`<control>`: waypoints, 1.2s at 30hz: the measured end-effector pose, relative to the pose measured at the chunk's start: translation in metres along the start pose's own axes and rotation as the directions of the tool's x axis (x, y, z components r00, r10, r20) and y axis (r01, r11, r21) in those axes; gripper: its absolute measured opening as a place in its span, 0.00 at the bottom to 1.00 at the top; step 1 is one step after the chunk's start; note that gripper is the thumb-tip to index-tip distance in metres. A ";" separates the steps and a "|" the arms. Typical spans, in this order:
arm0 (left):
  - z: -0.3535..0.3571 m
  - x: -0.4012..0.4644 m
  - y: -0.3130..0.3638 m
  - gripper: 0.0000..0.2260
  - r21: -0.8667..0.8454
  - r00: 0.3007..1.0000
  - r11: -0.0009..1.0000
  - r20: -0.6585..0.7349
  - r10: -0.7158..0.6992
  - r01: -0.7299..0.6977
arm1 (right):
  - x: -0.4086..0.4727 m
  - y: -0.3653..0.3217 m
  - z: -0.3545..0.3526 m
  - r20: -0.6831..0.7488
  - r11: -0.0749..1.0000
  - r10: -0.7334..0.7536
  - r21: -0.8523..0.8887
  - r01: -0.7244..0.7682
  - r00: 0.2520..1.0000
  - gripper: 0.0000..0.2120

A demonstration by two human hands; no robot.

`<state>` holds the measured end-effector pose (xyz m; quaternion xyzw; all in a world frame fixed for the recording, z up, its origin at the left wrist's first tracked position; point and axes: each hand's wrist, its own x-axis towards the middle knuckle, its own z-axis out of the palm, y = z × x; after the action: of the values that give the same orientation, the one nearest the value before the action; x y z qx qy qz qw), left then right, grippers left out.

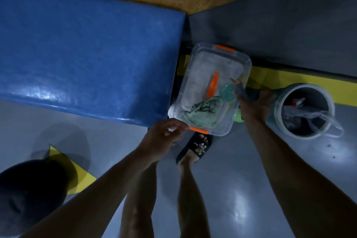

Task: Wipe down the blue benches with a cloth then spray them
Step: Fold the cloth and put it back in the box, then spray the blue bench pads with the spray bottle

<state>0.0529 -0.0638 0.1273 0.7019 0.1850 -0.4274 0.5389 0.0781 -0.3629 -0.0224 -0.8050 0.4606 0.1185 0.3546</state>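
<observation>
Between both hands, clear box point(201, 75) holding green cloth point(202, 114); left hand point(162, 137) pinching its rim, right hand point(253, 102) gripping something dark, perhaps a sprayer.

Legible text: none; black slide sandal point(195, 147) strap carries small pale lettering, too blurred and small to make out

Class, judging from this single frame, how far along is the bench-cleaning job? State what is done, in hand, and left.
Done: nothing shows as wiped; the blue bench looks untouched. In hand: the left hand grips the clear box by its near edge, while the right hand holds a dark item at its side. The green cloth lies inside. Left: wiping and spraying.
</observation>
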 end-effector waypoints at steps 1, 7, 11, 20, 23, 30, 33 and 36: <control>-0.001 0.003 0.000 0.05 0.001 1.000 1.000 0.001 0.004 -0.004 | 0.013 -0.001 0.003 0.002 0.998 -0.026 -0.049 0.026 1.000 0.41; -0.007 0.012 0.005 0.05 0.031 1.000 0.999 0.017 0.021 -0.022 | 0.000 -0.031 0.006 0.160 0.920 -0.121 -0.352 0.172 0.980 0.16; -0.009 0.010 0.012 0.06 0.052 0.998 0.997 0.015 0.054 -0.055 | -0.004 -0.025 0.002 0.173 0.906 -0.215 -0.332 0.263 0.961 0.14; -0.010 -0.028 0.068 0.07 0.096 0.982 0.979 -0.028 0.185 -0.181 | -0.081 -0.069 -0.073 0.291 0.782 -0.612 0.086 0.617 0.735 0.08; -0.005 -0.059 0.116 0.08 0.133 0.954 0.948 -0.039 0.298 -0.290 | -0.132 -0.106 -0.114 0.377 0.773 -0.626 0.184 0.607 0.683 0.09; -0.018 -0.165 0.219 0.02 0.151 0.844 0.835 -0.002 0.536 -0.530 | -0.261 -0.208 -0.220 0.376 0.656 -0.747 0.291 0.696 0.548 0.06; -0.035 -0.217 0.248 0.07 0.147 0.825 0.814 0.022 0.565 -0.562 | -0.303 -0.246 -0.263 0.381 0.634 -0.772 0.410 0.656 0.509 0.04; -0.047 -0.265 0.271 0.05 0.174 0.802 0.787 0.035 0.596 -0.592 | -0.335 -0.271 -0.294 0.384 0.639 -0.769 0.473 0.606 0.511 0.03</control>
<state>0.1169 -0.0629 0.5045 0.7739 -0.0776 -0.2432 0.5795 0.0787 -0.2545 0.4876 -0.7910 -0.0135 0.1276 0.5982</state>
